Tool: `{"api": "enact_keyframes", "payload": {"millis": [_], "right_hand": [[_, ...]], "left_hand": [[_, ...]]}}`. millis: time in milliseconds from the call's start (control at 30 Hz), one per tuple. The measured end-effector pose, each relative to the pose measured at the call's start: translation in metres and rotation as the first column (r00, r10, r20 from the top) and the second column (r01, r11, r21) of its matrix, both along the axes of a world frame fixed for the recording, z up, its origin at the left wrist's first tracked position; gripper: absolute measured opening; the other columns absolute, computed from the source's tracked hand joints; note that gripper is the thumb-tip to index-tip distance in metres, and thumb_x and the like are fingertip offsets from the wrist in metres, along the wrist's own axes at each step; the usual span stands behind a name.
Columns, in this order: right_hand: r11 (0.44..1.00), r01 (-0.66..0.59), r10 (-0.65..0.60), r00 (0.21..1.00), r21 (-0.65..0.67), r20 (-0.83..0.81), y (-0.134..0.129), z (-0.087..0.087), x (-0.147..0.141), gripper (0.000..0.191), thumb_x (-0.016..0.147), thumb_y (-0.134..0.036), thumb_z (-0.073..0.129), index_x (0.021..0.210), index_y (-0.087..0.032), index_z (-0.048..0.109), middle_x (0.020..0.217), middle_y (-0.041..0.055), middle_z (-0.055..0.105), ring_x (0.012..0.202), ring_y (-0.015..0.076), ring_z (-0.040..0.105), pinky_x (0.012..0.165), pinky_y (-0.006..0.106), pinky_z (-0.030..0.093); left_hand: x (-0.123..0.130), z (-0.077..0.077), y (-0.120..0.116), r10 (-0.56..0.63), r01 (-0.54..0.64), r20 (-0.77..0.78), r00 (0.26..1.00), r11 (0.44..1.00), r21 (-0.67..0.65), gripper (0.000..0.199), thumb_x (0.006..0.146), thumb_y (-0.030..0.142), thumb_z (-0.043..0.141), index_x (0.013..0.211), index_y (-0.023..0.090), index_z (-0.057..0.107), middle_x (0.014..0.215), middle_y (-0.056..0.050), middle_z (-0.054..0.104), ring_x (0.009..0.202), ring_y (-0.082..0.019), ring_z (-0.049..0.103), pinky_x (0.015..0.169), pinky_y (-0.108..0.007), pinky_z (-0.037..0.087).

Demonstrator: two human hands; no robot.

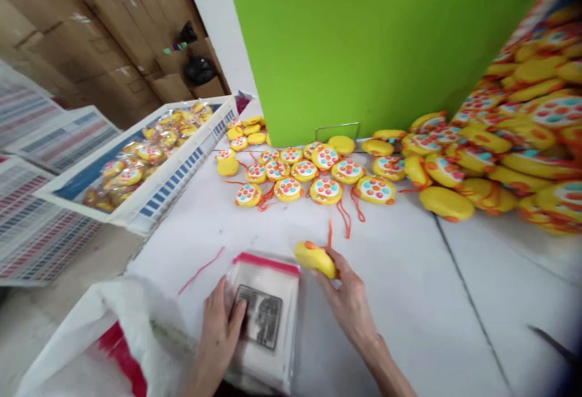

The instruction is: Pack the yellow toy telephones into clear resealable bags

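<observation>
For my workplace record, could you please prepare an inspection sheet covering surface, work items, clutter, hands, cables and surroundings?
Surface: white tabletop, dark line across its right part.
Work items: clear bags with pink top edge; yellow toy.
Clutter: spotted toys at the back; toy pile at right; pink strand; dark object at right edge, unidentifiable.
Hands: left hand on the bags; right hand holds the yellow toy.
Cables: nothing seen.
Surroundings: white crate containing bagged toys; cardboard boxes; green panel.

Yellow toy [313, 259], orange-marked; clear bags [268, 318], magenta-banded, black-printed; plain green panel [373, 45].
</observation>
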State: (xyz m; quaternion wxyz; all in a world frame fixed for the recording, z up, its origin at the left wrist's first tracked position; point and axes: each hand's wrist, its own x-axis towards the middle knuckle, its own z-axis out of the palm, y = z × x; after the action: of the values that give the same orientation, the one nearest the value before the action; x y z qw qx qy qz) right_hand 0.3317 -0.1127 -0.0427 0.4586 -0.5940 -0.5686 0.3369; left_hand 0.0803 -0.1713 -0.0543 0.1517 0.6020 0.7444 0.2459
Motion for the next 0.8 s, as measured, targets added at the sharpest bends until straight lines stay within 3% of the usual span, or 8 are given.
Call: {"api": "enact_keyframes", "payload": {"millis": [133, 200, 267, 367, 467, 567, 667, 800], "right_hand": [[0.989, 0.081, -0.083, 0.996, -0.127, -0.013, 0.001, 0.003, 0.008, 0.051, 0.077, -0.049, 0.051, 0.115, -0.015, 0.053, 0.097, 0.0100, 0.067, 0.081, 0.0237, 0.063, 0.070, 0.034, 0.052], [0.981, 0.131, -0.133, 0.991, -0.146, -0.006, 0.004, 0.004, 0.012, 0.055, 0.074, -0.053, 0.052, 0.113, -0.015, 0.054, 0.095, 0.0095, 0.067, 0.078, 0.0236, 0.062, 0.065, 0.032, 0.051], [0.970, 0.179, -0.180, 0.984, -0.162, 0.010, 0.006, 0.003, 0.017, 0.056, 0.071, -0.056, 0.053, 0.110, -0.015, 0.057, 0.090, 0.0083, 0.067, 0.075, 0.0232, 0.062, 0.063, 0.031, 0.051], [0.953, 0.225, -0.225, 0.974, -0.203, 0.025, 0.010, 0.001, 0.022, 0.057, 0.067, -0.058, 0.054, 0.106, -0.016, 0.060, 0.082, 0.0061, 0.067, 0.071, 0.0228, 0.060, 0.060, 0.030, 0.049], [0.935, 0.246, -0.248, 0.968, -0.257, 0.023, 0.011, 0.001, 0.023, 0.060, 0.066, -0.061, 0.054, 0.103, -0.015, 0.061, 0.075, 0.0055, 0.065, 0.066, 0.0223, 0.058, 0.056, 0.029, 0.047], [0.923, 0.270, -0.270, 0.962, -0.274, 0.041, 0.009, 0.004, 0.023, 0.059, 0.065, -0.062, 0.055, 0.101, -0.016, 0.062, 0.069, 0.0033, 0.062, 0.061, 0.0208, 0.055, 0.053, 0.029, 0.045], [0.912, 0.280, -0.267, 0.960, -0.299, 0.084, 0.007, 0.006, 0.024, 0.055, 0.067, -0.063, 0.054, 0.096, -0.018, 0.062, 0.060, 0.0016, 0.058, 0.054, 0.0197, 0.051, 0.049, 0.030, 0.042], [0.887, 0.318, -0.296, 0.948, -0.334, 0.116, 0.007, -0.006, 0.029, 0.048, 0.067, -0.063, 0.056, 0.092, -0.022, 0.063, 0.061, 0.0038, 0.060, 0.053, 0.0207, 0.050, 0.047, 0.032, 0.040]], "left_hand": [[0.024, 0.007, -0.006, -0.052, 0.053, -0.023, 0.998, 0.999, 0.013, 0.051, 0.086, 0.033, 0.045, 0.132, 0.014, 0.031, 0.124, -0.015, 0.050, 0.117, -0.026, 0.047, 0.098, -0.047, 0.043], [0.022, 0.015, -0.006, -0.104, 0.103, -0.087, 0.991, 0.995, -0.013, 0.049, 0.088, 0.032, 0.043, 0.132, 0.015, 0.031, 0.125, -0.014, 0.050, 0.118, -0.022, 0.047, 0.097, -0.040, 0.045], [0.006, 0.025, 0.002, -0.120, 0.116, -0.194, 0.974, 0.993, -0.034, 0.043, 0.090, 0.031, 0.040, 0.128, 0.014, 0.035, 0.123, -0.014, 0.051, 0.117, -0.021, 0.047, 0.096, -0.038, 0.044], [-0.033, 0.034, 0.027, -0.059, 0.050, -0.315, 0.947, 0.998, -0.036, 0.037, 0.089, 0.026, 0.040, 0.123, 0.011, 0.042, 0.117, -0.014, 0.052, 0.112, -0.025, 0.046, 0.097, -0.045, 0.039], [-0.059, 0.030, 0.056, -0.053, 0.021, -0.370, 0.927, 0.996, -0.091, 0.022, 0.087, 0.019, 0.042, 0.102, 0.012, 0.057, 0.095, -0.010, 0.059, 0.093, -0.023, 0.054, 0.085, -0.041, 0.044], [-0.072, 0.030, 0.070, -0.059, -0.002, -0.396, 0.916, 0.988, -0.152, 0.017, 0.087, 0.015, 0.043, 0.081, 0.014, 0.059, 0.080, -0.003, 0.059, 0.079, -0.017, 0.057, 0.076, -0.033, 0.045], [-0.102, 0.052, 0.057, -0.007, -0.077, -0.419, 0.908, 0.980, -0.183, 0.018, 0.087, 0.018, 0.041, 0.082, 0.016, 0.058, 0.082, -0.002, 0.062, 0.079, -0.015, 0.059, 0.075, -0.028, 0.044], [-0.171, 0.088, 0.006, 0.149, -0.297, -0.511, 0.846, 0.929, -0.221, 0.024, 0.087, 0.027, 0.036, 0.086, 0.019, 0.058, 0.087, -0.006, 0.066, 0.081, -0.019, 0.061, 0.074, -0.028, 0.043]]}}
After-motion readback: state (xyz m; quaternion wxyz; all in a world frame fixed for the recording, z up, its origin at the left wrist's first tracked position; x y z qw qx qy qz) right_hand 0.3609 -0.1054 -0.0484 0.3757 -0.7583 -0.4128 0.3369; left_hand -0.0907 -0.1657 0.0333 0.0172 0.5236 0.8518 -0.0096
